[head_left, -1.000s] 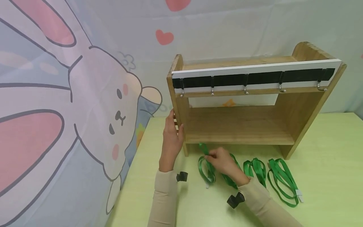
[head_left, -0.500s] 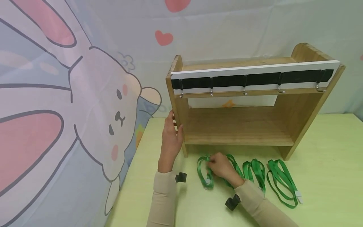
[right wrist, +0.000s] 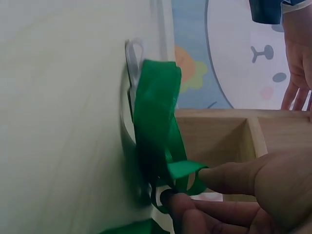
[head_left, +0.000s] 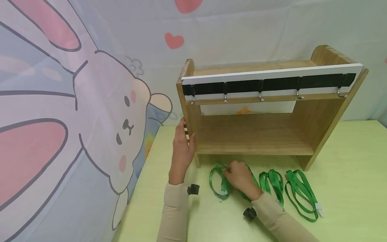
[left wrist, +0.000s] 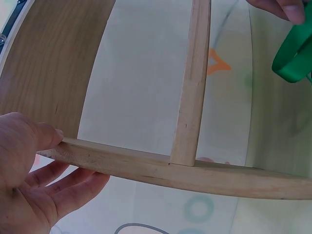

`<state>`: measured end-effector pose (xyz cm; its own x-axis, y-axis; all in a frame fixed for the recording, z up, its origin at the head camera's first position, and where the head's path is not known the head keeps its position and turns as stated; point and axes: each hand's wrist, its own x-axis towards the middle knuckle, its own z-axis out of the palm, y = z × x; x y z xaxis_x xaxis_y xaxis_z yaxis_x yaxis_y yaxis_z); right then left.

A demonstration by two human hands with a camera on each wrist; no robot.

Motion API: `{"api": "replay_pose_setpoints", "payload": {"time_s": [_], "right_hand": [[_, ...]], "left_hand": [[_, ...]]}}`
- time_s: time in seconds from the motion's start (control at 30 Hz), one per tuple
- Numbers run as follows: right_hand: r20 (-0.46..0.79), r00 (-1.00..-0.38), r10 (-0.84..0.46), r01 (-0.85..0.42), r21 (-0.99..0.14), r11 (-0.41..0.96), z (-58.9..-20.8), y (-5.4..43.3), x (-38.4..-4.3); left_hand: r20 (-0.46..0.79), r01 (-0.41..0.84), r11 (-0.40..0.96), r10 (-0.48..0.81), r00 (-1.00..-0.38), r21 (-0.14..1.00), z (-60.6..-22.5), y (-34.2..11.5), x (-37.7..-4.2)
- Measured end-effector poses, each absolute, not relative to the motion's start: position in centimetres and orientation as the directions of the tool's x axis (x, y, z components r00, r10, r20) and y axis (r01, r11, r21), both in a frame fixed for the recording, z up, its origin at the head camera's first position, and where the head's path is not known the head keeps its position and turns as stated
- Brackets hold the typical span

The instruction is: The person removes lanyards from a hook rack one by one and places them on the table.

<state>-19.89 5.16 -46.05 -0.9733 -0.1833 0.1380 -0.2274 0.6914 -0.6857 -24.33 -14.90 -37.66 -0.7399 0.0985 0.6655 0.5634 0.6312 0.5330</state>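
Note:
My left hand (head_left: 182, 151) holds the left side panel of a wooden shelf (head_left: 257, 134), thumb on one side and fingers on the other; the left wrist view shows this grip on the panel edge (left wrist: 136, 163). On the table before the shelf, my right hand (head_left: 241, 178) pinches the leftmost green lanyard (head_left: 224, 185) near its top. Up close in the right wrist view, thumb and fingers hold a fold of the coiled green strap (right wrist: 156, 107), a pale clip at its far end. A second lanyard (head_left: 252, 173) lies partly hidden behind the right hand.
Two more coiled lanyards, one in the middle (head_left: 273, 183) and one at the right (head_left: 302, 193), lie on the pale green table (head_left: 347, 201). Several metal hooks line a black-and-white strip (head_left: 278, 85) across the shelf's upper front. A printed cloth backdrop (head_left: 242, 30) stands behind and left.
The right hand has shifted slightly down and right, and the lanyard's raised top loop has come down toward the coil. The left hand keeps its place on the shelf.

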Motion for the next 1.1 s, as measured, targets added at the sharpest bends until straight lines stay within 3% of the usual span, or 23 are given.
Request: {"api": "replay_pose_setpoints", "payload": {"time_s": [0.43,1.1], "right_hand": [[0.099,-0.973,-0.208,-0.218,-0.69,0.69,-45.5,5.7,-19.9],[0.194,-0.962,-0.194,-0.274,-0.707,0.652,-42.0,6.6,-19.5]], "left_hand": [[0.664,0.556,0.634,0.088,-0.742,0.537,-37.9,-14.9,-24.4],[0.641,0.551,0.604,0.085,-0.763,0.576,-37.6,-14.8,-24.3]]}}
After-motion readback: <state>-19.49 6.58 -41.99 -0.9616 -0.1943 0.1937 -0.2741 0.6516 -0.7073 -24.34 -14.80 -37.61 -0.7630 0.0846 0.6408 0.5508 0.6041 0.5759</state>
